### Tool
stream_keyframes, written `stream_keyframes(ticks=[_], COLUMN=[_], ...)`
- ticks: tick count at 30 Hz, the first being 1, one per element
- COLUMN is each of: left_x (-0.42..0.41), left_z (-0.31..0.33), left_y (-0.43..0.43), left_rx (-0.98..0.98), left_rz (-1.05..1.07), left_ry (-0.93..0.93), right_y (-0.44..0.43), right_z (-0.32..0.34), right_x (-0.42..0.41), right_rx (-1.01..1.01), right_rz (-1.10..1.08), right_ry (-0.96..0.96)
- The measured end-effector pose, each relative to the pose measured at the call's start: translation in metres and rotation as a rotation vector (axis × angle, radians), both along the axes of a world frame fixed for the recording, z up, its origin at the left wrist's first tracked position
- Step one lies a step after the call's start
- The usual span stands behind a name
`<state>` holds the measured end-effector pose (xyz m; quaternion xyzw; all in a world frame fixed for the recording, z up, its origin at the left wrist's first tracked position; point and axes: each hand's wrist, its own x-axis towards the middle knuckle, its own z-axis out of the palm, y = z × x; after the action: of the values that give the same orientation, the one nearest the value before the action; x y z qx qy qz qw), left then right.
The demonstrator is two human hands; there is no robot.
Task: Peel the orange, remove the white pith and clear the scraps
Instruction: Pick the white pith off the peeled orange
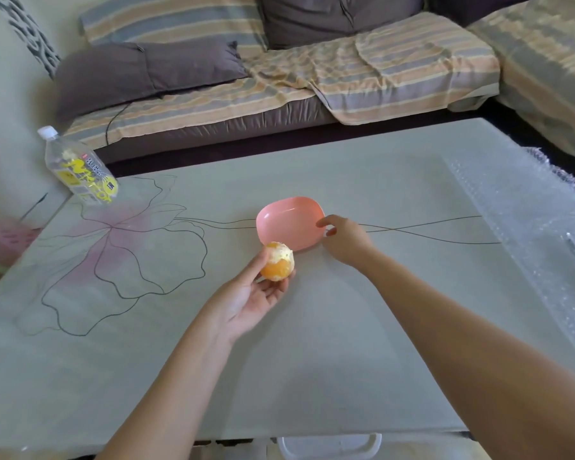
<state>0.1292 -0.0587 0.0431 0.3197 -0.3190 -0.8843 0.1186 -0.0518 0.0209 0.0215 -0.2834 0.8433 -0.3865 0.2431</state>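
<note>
The table (346,327) carries the pink dish (289,224). The right hand (344,239) pinches the dish's right rim. Just in front of the dish, the left hand (249,300) holds the orange (277,261), grip closed around it. The fruit is probably light, soft and slippery: hold its sides gently.

Soft, even daylight fills the room. Faint arm shadows fall on the bench (346,327). Edges bow outward, slightly blurred.
</note>
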Motion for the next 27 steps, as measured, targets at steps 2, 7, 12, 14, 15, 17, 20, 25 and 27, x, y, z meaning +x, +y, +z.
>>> stream_keyframes(ticks=[2,7,12,14,15,17,20,25,27], left_x=[0.002,0.006,0.01,0.011,0.012,0.014,0.02,0.034,0.039], left_z=[0.0,0.007,0.015,0.018,0.02,0.023,0.026,0.029,0.029], left_y=[0.0,0.006,0.017,0.024,0.027,0.034,0.043,0.053,0.056], left_rx=[0.082,0.108,0.108,0.112,0.111,0.103,0.086,0.047,0.028], left_rz=[-0.01,-0.023,0.006,0.009,0.005,-0.01,-0.045,-0.132,-0.139], left_ry=[0.102,0.182,0.223,0.241,0.247,0.258,0.264,0.258,0.26], right_y=[-0.003,0.002,0.027,0.038,0.044,0.057,0.075,0.101,0.109], right_z=[0.0,0.003,0.004,0.005,0.006,0.01,0.014,0.012,0.012], right_x=[0.002,0.011,0.019,0.024,0.027,0.034,0.044,0.059,0.066], right_rx=[-0.001,0.064,0.148,0.174,0.188,0.219,0.28,0.354,0.38], right_rz=[-0.018,-0.022,-0.027,-0.014,-0.004,0.024,0.056,0.065,0.087], right_ry=[-0.022,0.048,0.06,0.064,0.064,0.066,0.078,0.072,0.068])
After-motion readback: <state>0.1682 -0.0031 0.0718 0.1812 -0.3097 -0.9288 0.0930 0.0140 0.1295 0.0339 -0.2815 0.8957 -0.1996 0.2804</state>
